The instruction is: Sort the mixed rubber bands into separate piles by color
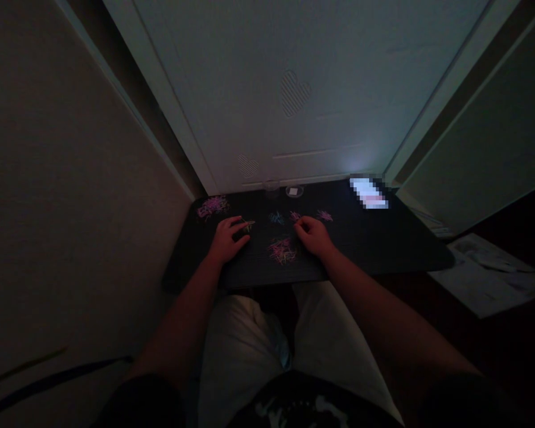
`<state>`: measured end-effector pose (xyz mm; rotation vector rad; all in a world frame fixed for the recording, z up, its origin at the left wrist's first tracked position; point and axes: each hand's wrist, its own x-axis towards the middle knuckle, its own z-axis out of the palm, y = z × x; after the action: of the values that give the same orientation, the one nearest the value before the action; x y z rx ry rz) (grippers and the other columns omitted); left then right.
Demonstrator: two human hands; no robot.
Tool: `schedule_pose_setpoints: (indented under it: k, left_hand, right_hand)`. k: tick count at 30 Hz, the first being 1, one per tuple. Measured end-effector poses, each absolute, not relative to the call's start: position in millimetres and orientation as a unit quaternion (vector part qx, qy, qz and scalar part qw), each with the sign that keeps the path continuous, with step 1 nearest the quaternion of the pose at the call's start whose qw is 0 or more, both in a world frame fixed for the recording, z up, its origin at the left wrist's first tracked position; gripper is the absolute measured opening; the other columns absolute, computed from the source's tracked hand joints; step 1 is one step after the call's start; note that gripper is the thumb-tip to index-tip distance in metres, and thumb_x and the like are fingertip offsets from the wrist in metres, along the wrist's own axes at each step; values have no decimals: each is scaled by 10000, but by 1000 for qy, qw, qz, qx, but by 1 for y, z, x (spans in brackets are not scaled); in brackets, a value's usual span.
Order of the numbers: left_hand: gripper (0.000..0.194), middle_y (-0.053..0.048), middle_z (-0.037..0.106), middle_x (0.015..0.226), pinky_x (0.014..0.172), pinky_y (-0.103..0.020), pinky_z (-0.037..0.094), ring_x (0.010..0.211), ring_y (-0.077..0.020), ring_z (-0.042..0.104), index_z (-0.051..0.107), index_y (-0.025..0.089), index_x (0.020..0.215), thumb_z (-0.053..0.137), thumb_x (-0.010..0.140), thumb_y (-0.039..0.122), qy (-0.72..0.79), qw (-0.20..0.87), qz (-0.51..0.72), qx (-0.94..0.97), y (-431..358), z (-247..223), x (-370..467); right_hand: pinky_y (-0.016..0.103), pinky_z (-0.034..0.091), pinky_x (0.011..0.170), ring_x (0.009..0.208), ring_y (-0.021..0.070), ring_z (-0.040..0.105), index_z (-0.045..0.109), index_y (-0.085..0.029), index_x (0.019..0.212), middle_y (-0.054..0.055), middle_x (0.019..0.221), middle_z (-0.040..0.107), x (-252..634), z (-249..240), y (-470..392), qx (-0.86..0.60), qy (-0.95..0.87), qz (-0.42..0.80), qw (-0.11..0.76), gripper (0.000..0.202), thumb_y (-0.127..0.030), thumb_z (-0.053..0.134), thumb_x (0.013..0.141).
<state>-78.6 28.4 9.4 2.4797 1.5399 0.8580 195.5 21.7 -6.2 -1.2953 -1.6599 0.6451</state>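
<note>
Small piles of thin, coloured, stick-like pieces lie on a dark table (pixel 374 244); the dim light hides their exact kind. My left hand (pixel 226 241) rests with fingers stretched and thumb apart, its fingertips at a yellowish pile (pixel 249 226). With thumb and fingers pinched together, my right hand (pixel 314 236) is just in front of a small pink pile (pixel 294 216); whatever it may hold is too small to make out. Between the hands are a blue pile (pixel 276 218) and, nearer me, a mixed pink and yellow pile (pixel 282 251).
A larger purple-pink pile (pixel 213 206) lies at the back left, another pink pile (pixel 324 216) right of centre. A clear cup (pixel 271 189) and a round lid (pixel 294 191) stand by the white panel (pixel 339 89). A lit, pixelated screen (pixel 369 193) is at the back right.
</note>
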Motion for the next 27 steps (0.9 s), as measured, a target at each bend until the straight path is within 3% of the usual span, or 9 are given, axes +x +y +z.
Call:
schedule_pose_setpoints:
  k: [8, 14, 21, 27]
  left_hand:
    - [413, -72, 508, 1210, 1015, -432, 349, 1150, -237, 438, 569, 236, 1143, 603, 757, 379, 509, 56, 272, 815, 26, 2, -77]
    - [292, -64, 540, 1092, 956, -427, 381, 1055, -235, 469, 600, 234, 1033, 557, 793, 395, 525, 55, 241, 814, 28, 1, -75]
    - [273, -63, 521, 1062, 938, -396, 395, 1010, -216, 489, 624, 230, 1006, 550, 797, 389, 536, 56, 241, 807, 27, 1, -74]
    - [251, -53, 587, 1104, 941, -403, 394, 1040, -222, 508, 604, 219, 1017, 540, 804, 336, 525, 66, 243, 813, 27, 3, -73]
  right_hand:
    - [240, 337, 536, 549, 116, 446, 521, -180, 640, -10, 585, 514, 195, -4, 20, -530, -697, 235, 421, 189, -311, 496, 774]
    - [241, 332, 526, 533, 114, 436, 532, -179, 645, -10, 575, 506, 194, -3, 17, -537, -694, 236, 417, 183, -306, 500, 772]
    - [238, 343, 545, 553, 115, 450, 533, -175, 653, -10, 584, 512, 195, -5, 18, -534, -695, 230, 423, 181, -310, 505, 769]
    - [238, 342, 548, 560, 116, 451, 524, -178, 649, -12, 592, 508, 195, -5, 19, -534, -690, 234, 429, 166, -295, 505, 766]
